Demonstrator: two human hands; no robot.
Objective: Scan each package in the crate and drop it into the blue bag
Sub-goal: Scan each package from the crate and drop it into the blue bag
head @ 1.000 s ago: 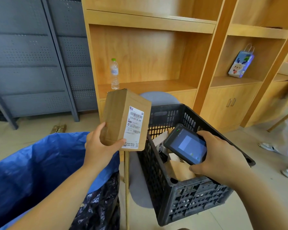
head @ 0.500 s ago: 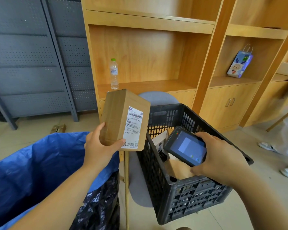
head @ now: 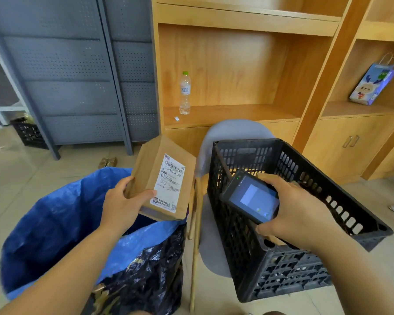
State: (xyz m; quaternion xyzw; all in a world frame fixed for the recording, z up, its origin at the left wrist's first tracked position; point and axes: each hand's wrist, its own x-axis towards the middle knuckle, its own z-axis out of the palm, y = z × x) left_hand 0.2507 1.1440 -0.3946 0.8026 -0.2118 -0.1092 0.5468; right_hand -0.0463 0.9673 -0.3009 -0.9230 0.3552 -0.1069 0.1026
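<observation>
With your left hand [head: 121,208] gripping the package [head: 162,178] above the blue bag [head: 55,223], aim the scanner [head: 250,196] (clasped in your right hand [head: 298,214]) squarely at its label [head: 170,183].

The bag [head: 55,223] mouth gapes wide and unblocked below the box [head: 162,178]. The scanner [head: 251,197] and right hand [head: 298,214] cover much of the crate [head: 328,196] opening.

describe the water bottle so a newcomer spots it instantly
Start at the big wooden shelving unit behind the black crate. On its lowest open shelf, near the left end, stands the water bottle. It is clear plastic, upright, with a green cap and a pale label, and only a small white scrap lies near it.
</observation>
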